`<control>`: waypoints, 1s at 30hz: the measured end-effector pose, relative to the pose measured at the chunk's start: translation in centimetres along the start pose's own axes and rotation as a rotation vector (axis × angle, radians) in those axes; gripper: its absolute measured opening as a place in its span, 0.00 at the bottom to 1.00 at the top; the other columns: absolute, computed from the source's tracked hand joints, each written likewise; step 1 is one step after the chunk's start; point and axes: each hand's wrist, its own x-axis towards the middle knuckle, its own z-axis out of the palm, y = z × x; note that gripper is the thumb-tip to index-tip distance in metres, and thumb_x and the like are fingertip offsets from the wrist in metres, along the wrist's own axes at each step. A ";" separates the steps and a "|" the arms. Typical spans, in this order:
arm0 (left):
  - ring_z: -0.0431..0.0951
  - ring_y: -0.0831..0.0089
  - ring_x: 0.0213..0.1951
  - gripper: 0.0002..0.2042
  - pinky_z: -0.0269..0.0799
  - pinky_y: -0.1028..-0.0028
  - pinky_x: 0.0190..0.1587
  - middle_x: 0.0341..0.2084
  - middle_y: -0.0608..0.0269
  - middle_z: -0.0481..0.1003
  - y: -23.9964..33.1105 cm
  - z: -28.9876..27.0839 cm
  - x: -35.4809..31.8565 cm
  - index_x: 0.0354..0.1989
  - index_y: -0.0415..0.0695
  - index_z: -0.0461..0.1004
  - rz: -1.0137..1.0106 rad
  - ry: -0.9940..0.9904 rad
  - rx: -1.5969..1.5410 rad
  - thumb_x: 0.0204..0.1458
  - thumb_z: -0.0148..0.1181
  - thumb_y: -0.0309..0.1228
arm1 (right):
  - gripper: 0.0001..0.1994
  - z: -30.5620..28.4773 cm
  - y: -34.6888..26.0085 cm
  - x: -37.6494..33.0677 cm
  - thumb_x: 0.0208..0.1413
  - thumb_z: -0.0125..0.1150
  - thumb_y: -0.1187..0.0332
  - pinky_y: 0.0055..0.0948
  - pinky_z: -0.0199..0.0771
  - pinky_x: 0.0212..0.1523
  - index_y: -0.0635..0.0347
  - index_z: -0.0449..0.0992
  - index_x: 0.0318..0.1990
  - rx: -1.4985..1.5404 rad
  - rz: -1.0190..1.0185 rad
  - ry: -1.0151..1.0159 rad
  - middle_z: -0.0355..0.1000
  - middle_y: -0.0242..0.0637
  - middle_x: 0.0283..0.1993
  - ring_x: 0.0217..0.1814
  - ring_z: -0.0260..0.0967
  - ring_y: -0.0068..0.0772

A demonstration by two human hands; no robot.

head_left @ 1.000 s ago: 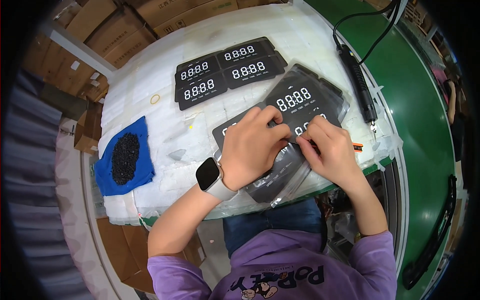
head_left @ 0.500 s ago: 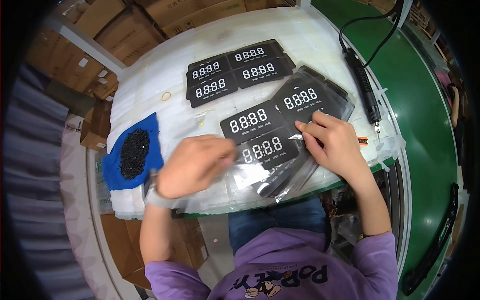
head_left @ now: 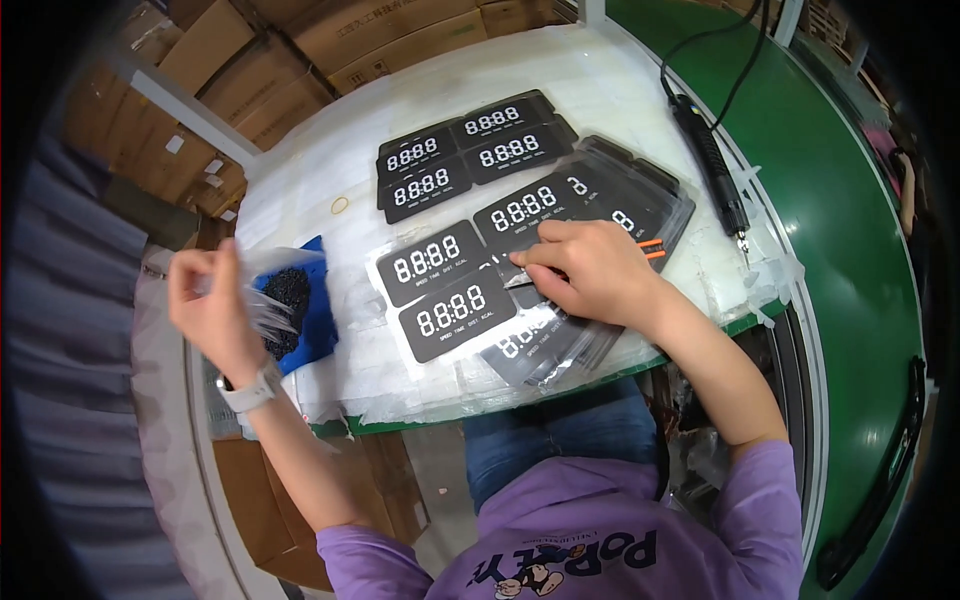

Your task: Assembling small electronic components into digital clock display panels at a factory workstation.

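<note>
My left hand (head_left: 208,308) is raised at the left, fingers closed on a thin clear plastic film (head_left: 275,318) that is smeared by motion. The film hangs over a blue cloth (head_left: 318,325) bearing a heap of small black pieces (head_left: 291,292). My right hand (head_left: 590,272) is closed around a utility knife (head_left: 652,248) with an orange and black handle; its blade is hidden. The fingertips of that hand press on a sheet of black display panels (head_left: 455,315) with white digits. Beneath and to the right lie more such sheets (head_left: 655,190) in a fanned pile, some in clear film.
A second stack of display panel sheets (head_left: 425,187) lies farther back on the white-covered table (head_left: 300,190). A black electric screwdriver (head_left: 712,165) with a cable rests along the right edge. A rubber band (head_left: 340,205) lies at the left. Cardboard boxes (head_left: 390,45) stand behind.
My left hand has swung left and up from the sheet, drawing the clear film with it. My right hand and the top sheet have shifted left.
</note>
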 end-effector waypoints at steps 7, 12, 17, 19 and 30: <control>0.78 0.70 0.49 0.08 0.72 0.69 0.54 0.41 0.61 0.81 4.0 8.5 -1.9 0.38 0.41 0.76 0.052 -0.305 -0.074 0.51 0.67 0.20 | 0.09 -2.4 2.8 -0.5 0.54 0.64 0.73 0.30 0.72 0.33 0.63 0.83 0.43 0.297 0.232 0.367 0.78 0.41 0.35 0.29 0.72 0.28; 0.83 0.55 0.36 0.12 0.77 0.63 0.38 0.32 0.51 0.80 7.8 15.2 -7.8 0.39 0.41 0.73 0.343 -0.793 -0.176 0.45 0.57 0.16 | 0.07 -5.7 5.1 -3.7 0.51 0.68 0.69 0.35 0.72 0.32 0.63 0.82 0.35 0.064 0.517 0.313 0.75 0.41 0.30 0.28 0.73 0.39; 0.80 0.55 0.29 0.10 0.74 0.63 0.32 0.30 0.55 0.79 7.6 18.5 -10.2 0.39 0.42 0.75 0.357 -1.021 0.064 0.47 0.60 0.19 | 0.09 -3.9 5.7 -4.4 0.50 0.70 0.67 0.41 0.73 0.32 0.62 0.77 0.27 -0.064 0.481 0.303 0.73 0.41 0.29 0.30 0.74 0.47; 0.78 0.58 0.27 0.06 0.72 0.63 0.30 0.28 0.57 0.78 6.4 19.6 -11.1 0.34 0.43 0.78 0.400 -0.964 0.022 0.47 0.61 0.22 | 0.10 -3.6 5.5 -3.8 0.52 0.69 0.67 0.44 0.73 0.32 0.61 0.75 0.26 -0.151 0.439 0.281 0.71 0.40 0.30 0.30 0.74 0.51; 0.77 0.62 0.33 0.07 0.74 0.63 0.32 0.27 0.63 0.72 6.9 19.9 -12.5 0.30 0.47 0.77 0.436 -0.926 0.146 0.47 0.70 0.33 | 0.08 -4.4 6.2 -3.7 0.55 0.68 0.68 0.38 0.72 0.28 0.62 0.76 0.32 -0.020 0.365 0.364 0.70 0.40 0.29 0.26 0.72 0.44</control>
